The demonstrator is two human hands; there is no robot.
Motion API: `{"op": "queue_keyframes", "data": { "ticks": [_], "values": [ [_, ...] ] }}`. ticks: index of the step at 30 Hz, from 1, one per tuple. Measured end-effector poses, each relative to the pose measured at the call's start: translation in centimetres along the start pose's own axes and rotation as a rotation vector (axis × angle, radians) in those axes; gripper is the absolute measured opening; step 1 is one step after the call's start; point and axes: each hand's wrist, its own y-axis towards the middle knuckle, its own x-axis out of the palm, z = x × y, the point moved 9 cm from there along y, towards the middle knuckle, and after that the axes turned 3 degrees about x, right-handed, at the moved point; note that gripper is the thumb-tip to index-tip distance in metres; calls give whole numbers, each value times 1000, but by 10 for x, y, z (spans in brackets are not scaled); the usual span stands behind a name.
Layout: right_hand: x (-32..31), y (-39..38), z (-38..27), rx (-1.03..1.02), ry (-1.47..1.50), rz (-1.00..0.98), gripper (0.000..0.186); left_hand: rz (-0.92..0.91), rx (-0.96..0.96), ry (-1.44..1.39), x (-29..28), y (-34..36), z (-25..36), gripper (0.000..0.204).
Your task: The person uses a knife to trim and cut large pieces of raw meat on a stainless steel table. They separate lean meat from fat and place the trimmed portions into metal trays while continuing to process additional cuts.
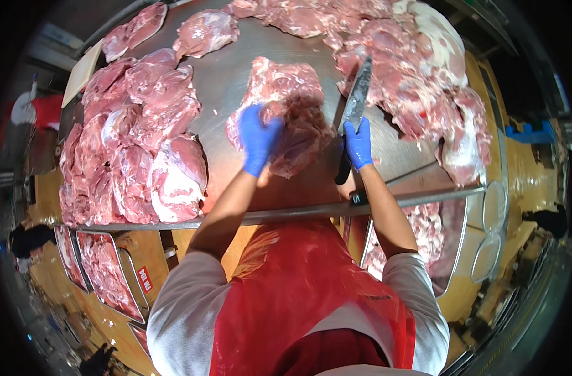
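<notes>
A large slab of raw meat (pixel 298 135) lies on the steel table in front of me, pink at its far end and darker red nearer me. My left hand (pixel 259 141), in a blue glove, is over the slab's left side; motion smears its fingers, so their grip cannot be made out. To the right of the slab, my right hand (pixel 358 145), also gloved in blue, grips a long knife (pixel 357 94). The blade points away from me, its tip close to the meat pile on the right, and the black handle end sticks out below my fingers.
Raw meat pieces (pixel 135 138) cover the table's left side, and a bigger heap (pixel 399 69) spreads along the far right. A single cut (pixel 206 32) lies at the back. Below the table's front edge (pixel 261 217) stand trays of meat (pixel 110 271) on the left and a metal bin (pixel 452 244) on the right.
</notes>
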Motion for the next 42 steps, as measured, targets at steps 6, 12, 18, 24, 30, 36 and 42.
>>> {"op": "queue_keyframes", "data": {
  "ticks": [6, 12, 18, 24, 30, 36, 42],
  "values": [
    [79, -39, -3, -685, -605, 422, 33, -143, -424, 177, 54, 21, -145, 52],
    [150, -33, 5, 116, 199, -341, 21, -169, -471, -573, 31, 97, -150, 39],
    [129, 40, -43, -55, -47, -369, 17, 76, -603, -334, -26, -107, -106, 46],
    [168, 38, -52, -86, -279, -600, 27, 191, -283, 504, -11, -78, -105, 46],
    [199, -22, -86, -612, -310, -800, 28, 39, -684, 18, -43, -90, -140, 27],
    [271, -54, 2, -1253, -1297, -939, 48, 68, -620, -47, -65, -91, -149, 20],
    [138, -89, -28, -884, -648, -890, 69, 14, -421, 154, -141, -39, -60, 10]
  ]
}}
